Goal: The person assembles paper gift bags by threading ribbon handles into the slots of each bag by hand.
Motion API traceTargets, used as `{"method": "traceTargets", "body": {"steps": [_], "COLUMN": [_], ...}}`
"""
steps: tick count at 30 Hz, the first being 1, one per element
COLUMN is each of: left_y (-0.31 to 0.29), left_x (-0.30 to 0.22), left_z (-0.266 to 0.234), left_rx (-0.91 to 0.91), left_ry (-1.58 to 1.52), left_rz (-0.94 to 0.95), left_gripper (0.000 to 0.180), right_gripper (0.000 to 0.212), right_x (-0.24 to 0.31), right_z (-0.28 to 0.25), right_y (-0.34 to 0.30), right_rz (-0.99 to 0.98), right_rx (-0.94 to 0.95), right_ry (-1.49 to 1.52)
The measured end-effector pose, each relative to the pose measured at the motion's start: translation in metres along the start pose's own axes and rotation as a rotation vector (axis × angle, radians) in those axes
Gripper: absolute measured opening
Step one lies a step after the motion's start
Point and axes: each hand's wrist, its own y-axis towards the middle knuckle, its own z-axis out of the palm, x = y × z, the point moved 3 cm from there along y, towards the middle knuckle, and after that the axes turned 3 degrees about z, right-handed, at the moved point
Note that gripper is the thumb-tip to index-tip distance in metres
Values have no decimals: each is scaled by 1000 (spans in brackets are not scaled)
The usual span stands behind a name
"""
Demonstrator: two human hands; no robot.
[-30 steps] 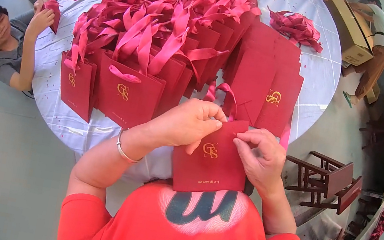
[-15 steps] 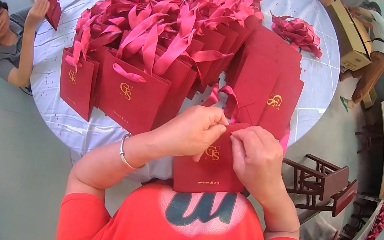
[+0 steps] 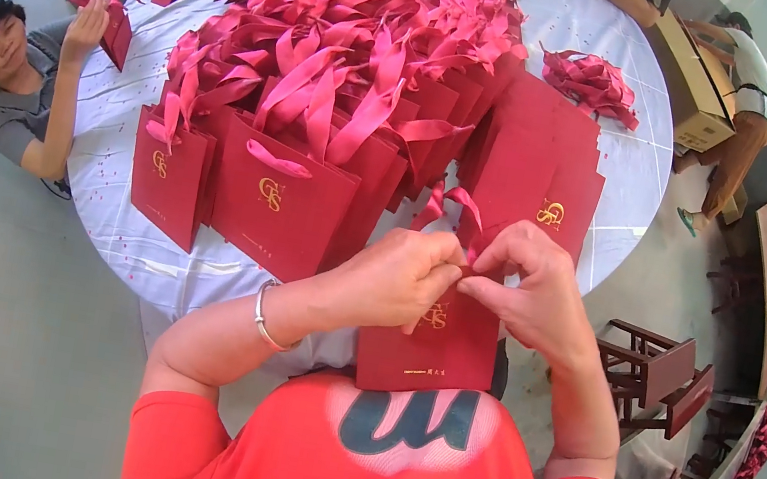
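A dark red paper gift bag [image 3: 423, 373] with gold print stands in front of my chest. Its top edge is partly covered by my fingers. My left hand [image 3: 412, 280] is closed in a pinch at the bag's top, a silver bangle on its wrist. From the right, my right hand [image 3: 535, 287] meets it, thumb and forefinger pinched where a pink ribbon [image 3: 460, 208] comes down to the bag's mouth. The fingertips of both hands nearly touch, hiding the exact spot they grip. Beyond lies a stack of flat red bags [image 3: 541, 159].
Many ribboned red bags [image 3: 281, 187] crowd the round, white-covered table [image 3: 634, 170]. A ribbon bundle [image 3: 592, 87] lies at the far right. At left, a person [image 3: 32, 95] holds a small red bag. Another bends by a cardboard box [image 3: 695, 89]. Wooden stools [image 3: 661, 372] stand on the right.
My right hand has turned, its knuckles higher, and its fingertips have come in beside my left ones at the bag's top. An arm has appeared at the table's far edge.
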Motion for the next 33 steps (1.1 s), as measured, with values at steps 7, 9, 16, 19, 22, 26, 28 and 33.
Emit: {"method": "traceTargets", "body": {"steps": [7,9,16,19,22,26,28,33], "left_y": [-4,-6,-11,-11,-10,-9,-9,-8], "left_x": [0,-1,-3,-1,-5,-3,2,-3], "left_z": [8,11,18,17,12,11,14,14], "left_rx": [-246,-315,-386,-429,-348,-135,-139,-145], "left_ry": [377,408,392,416,286,-47,-41,17], "left_rz": [389,439,420,455,406,38,83,107], "left_gripper": [14,19,22,23,22,19,18,20], "right_gripper": [11,10,24,24,22,17,14,9], "right_x": [5,3,-20,-30,-26,-20,-22,-29], "right_z": [-17,-18,-2,5,5,7,7,-5], "right_y": [21,38,63,58,51,44,47,68], "right_rz": [217,135,482,714,729,623,451,113], "right_rx": [297,461,928,848,785,525,311,-55], "right_ry": [227,92,298,450,373,409,469,284]}}
